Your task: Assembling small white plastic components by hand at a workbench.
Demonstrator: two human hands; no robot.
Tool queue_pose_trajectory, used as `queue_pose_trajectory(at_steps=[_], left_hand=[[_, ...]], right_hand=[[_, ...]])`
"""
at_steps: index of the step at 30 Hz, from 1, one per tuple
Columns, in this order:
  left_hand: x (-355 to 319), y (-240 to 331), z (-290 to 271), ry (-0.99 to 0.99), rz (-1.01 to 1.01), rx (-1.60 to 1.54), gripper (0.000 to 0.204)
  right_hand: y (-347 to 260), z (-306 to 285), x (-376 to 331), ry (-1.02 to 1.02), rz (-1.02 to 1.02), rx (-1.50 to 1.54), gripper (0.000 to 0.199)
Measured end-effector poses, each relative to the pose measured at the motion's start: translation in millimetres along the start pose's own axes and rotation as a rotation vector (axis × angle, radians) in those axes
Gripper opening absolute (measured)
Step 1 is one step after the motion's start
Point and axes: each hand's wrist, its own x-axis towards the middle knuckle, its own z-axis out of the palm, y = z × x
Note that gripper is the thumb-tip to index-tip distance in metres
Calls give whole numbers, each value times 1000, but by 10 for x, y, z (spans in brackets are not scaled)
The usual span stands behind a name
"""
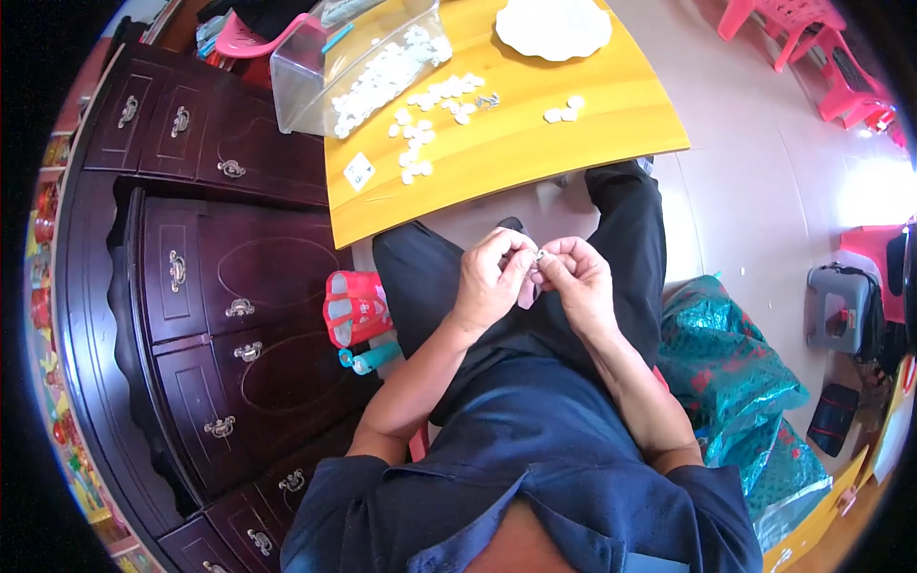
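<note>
Single view, head-worn fisheye, looking steeply down over person's own chest and lap. Forearms enter from lower edge; left hand [492, 277] and right hand [576, 277] meet close below lens, near frame centre. Yellow desk [535, 143] sits farther off toward top, edges bowed by lens. Dark wooden cabinet [191, 286] curves along left; tiled floor [764, 172] on right.

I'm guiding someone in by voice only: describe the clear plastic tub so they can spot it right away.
Start at the yellow table above the person's knees. At its far left corner, beside the dark wooden cabinet, lies the clear plastic tub, tipped on its side with small white discs spilling from its mouth. The only see-through container there; the white plate nearby is opaque and flat.
</note>
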Motion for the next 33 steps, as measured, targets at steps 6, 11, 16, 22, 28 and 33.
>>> queue_pose_trajectory(at_steps=[6, 11, 16, 22, 28, 33], left_hand=[[-6, -39, -32, -46, 54, 53, 6], [-39, 14, -40, -48, -16, -10, 5], [-62, -9, -65, -50, -75, -72, 6], [62, -26, -238, -6, -27, -189, 22], [750, -237, -894, 285, 206, 558, 23], [1192, -462, -1259, 265, 225, 792, 23]], right_hand=[[3, -3, -13, -16, -20, 12, 6], [-6, 21, -25, -35, -33, -2, 6], [-11, 17, -19, -49, -34, -8, 7], [-74, 32, 9, -63, -5, 97, 8], [-124, -20, 6, -29, 17, 144, 7], [-115, -12, 3, -53, 35, 131, 7]])
